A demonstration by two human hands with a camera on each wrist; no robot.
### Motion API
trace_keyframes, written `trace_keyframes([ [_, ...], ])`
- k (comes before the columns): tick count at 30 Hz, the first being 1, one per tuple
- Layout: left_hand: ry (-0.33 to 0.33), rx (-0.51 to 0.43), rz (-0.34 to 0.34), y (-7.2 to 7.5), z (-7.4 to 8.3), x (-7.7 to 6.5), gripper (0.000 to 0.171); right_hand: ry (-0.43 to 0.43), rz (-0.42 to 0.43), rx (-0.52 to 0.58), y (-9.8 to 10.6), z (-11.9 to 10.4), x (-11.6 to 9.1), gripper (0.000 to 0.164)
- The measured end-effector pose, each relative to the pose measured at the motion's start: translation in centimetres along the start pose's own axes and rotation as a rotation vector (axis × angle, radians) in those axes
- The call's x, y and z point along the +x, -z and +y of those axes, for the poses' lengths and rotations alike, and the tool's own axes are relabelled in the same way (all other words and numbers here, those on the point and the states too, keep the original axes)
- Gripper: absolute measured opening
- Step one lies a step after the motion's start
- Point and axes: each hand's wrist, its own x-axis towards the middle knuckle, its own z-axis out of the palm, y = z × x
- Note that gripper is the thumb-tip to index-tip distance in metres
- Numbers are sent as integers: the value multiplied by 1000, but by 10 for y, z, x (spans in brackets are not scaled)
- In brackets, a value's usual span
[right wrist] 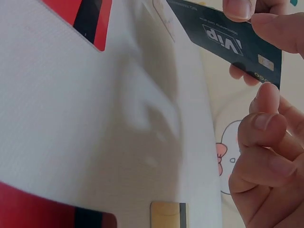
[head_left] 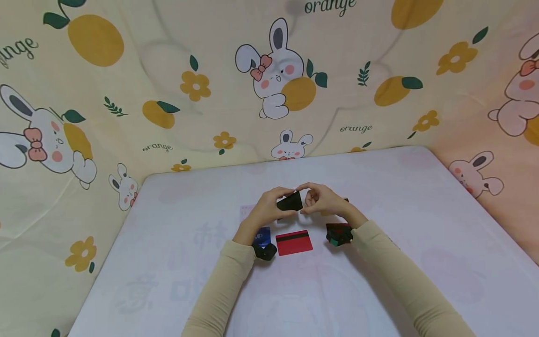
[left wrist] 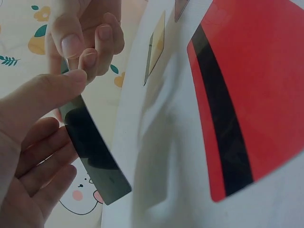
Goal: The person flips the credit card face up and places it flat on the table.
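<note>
Above the table, my left hand pinches a black VIP card between thumb and fingers. My right hand holds the same card at its right edge, index fingertip at the upper corner and thumb at the lower one. The right wrist view shows the card's printed face with a white "Vip" mark and a gold chip. Its plain dark side faces the left wrist camera. Below the hands lies a red card with a black stripe.
A blue VIP card lies beside the left wrist. A pale pink card is behind the left hand. On the right, a gold card and another red card with a dark stripe lie on the white table. A rabbit-patterned cloth hangs behind.
</note>
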Motion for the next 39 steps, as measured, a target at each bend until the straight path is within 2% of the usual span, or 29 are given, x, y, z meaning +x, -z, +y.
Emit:
trace_keyframes([
  [12,31,-31,28,3,3,-3,55,-36,-16,63,-3,4,-3,60],
  [19,39,-93,57,3,4,-3,55,-49,-27,70,-4,6,-2,58],
  [29,27,-192,109,5,6,-4,56,-28,-18,62,-9,10,-2,57],
  [33,2,-218,133,5,7,-4,56,-8,-6,101,-11,13,-1,58],
  [39,-29,-276,168,6,10,-3,57,-49,20,153,-14,18,0,64],
])
